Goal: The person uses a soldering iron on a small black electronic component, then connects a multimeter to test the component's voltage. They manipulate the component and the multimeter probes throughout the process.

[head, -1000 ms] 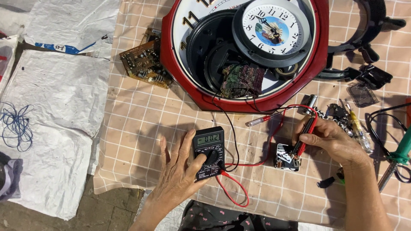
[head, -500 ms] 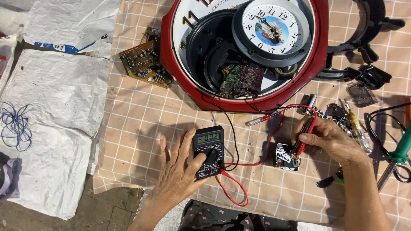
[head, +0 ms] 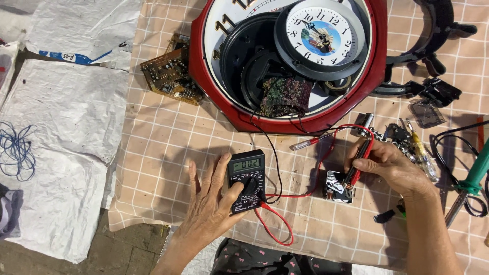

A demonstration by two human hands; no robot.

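The left hand (head: 211, 211) is lying flat on the checked cloth (head: 153, 153) covering the desk, its fingers spread and loose, gripping nothing; its thumb is pressing on the round dial of the black meter (head: 247, 181), which is sitting just beside the palm with its small screen lit; red and black wires (head: 275, 226) are running out of the meter's lower edge, looping toward the person and then across to the other side.

Right of the meter, the right hand (head: 389, 165) is closing its grip on the two thin probes (head: 359, 160), one red and one black, pinching them together between thumb and fingers; the probe tips are touching a small black-and-white clock part (head: 336, 186) lying on the cloth between the meter and that hand.

Above the meter a large red clock case (head: 379, 66) is lying open, with a smaller round white clock face (head: 320, 36) resting in it and a green circuit board (head: 285, 95) showing at its lower opening; up and left of the meter a brown circuit board (head: 168, 76) is lying near the case's edge; far right of the meter a green-handled soldering iron (head: 471, 181) is lying at a slant beside black cable; far left of the meter, off the cloth, a coil of blue wire (head: 18, 150) is resting on a white sack (head: 61, 132).
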